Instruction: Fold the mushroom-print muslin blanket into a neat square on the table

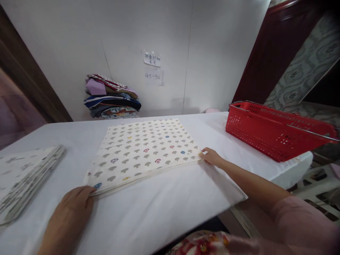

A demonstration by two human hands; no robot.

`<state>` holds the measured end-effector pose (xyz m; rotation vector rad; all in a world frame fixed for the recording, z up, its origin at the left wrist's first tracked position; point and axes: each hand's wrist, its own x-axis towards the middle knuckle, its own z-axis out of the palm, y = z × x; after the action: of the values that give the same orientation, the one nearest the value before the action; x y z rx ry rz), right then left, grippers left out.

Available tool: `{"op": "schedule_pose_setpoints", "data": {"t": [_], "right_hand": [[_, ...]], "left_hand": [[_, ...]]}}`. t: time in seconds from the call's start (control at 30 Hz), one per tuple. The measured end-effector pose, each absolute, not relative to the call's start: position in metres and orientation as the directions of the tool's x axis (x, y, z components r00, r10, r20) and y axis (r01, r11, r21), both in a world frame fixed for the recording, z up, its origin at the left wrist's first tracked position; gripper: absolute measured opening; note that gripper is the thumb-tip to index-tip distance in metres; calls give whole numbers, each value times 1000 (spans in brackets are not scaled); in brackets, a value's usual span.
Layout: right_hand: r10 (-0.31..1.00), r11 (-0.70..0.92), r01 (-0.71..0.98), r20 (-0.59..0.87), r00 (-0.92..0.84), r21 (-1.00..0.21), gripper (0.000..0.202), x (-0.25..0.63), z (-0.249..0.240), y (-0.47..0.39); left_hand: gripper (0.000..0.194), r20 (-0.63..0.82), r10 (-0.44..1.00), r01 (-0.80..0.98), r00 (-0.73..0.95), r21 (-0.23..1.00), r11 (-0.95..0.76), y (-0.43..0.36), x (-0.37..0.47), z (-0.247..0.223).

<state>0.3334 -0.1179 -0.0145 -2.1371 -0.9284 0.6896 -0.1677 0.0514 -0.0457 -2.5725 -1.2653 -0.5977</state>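
A folded white cloth printed with grey and a few coloured mushrooms (143, 148) lies flat in layers on the white-covered table (148, 212). At its near left corner, my left hand (73, 209) is closed on the edge, thumb hidden. My right hand (208, 156) pinches the near right corner between thumb and fingers. Further left lies a stack of folded white cloths with a dark print (26, 173), touched by neither hand.
A red plastic basket (271, 131) with metal handles stands at the table's right end. Behind the table is a pile of folded fabrics (113, 99) against the white wall. Paper labels (152, 67) hang there. The table's front edge runs close to my body.
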Motion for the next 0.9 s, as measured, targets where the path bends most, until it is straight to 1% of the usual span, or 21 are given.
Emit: {"op": "schedule_pose_setpoints", "data": {"t": [0.17,0.33,0.4,0.5,0.63,0.8,0.9], "right_hand": [[773,-489,383,-185,608,-784,31,335,-14,-116],[727,-586,359,-277,628,-726,39,338,-16,-118],[717,-613,365,-299,630,-701,35,338,-15,-118],[722,-637,384,-342,602,-668,22,338,-13,-117],[738,-646,409,-392,549,-645,31,339,-11,-119],[761,-627,419,-405,507,-657,27,341,-10,-121],[735,-627,314,-407,543,-713,22,342,-10,-121]], "left_hand": [[36,418,736,806,533,12,-591,50,-167,-44],[33,399,753,812,524,34,-583,45,-166,-37],[33,403,754,808,519,57,-586,42,-164,-33],[32,409,756,806,511,79,-587,39,-160,-27],[28,437,741,805,510,61,-590,34,-156,-25],[26,456,728,793,512,74,-605,28,-155,-24],[26,472,711,778,521,79,-623,27,-155,-23]]}}
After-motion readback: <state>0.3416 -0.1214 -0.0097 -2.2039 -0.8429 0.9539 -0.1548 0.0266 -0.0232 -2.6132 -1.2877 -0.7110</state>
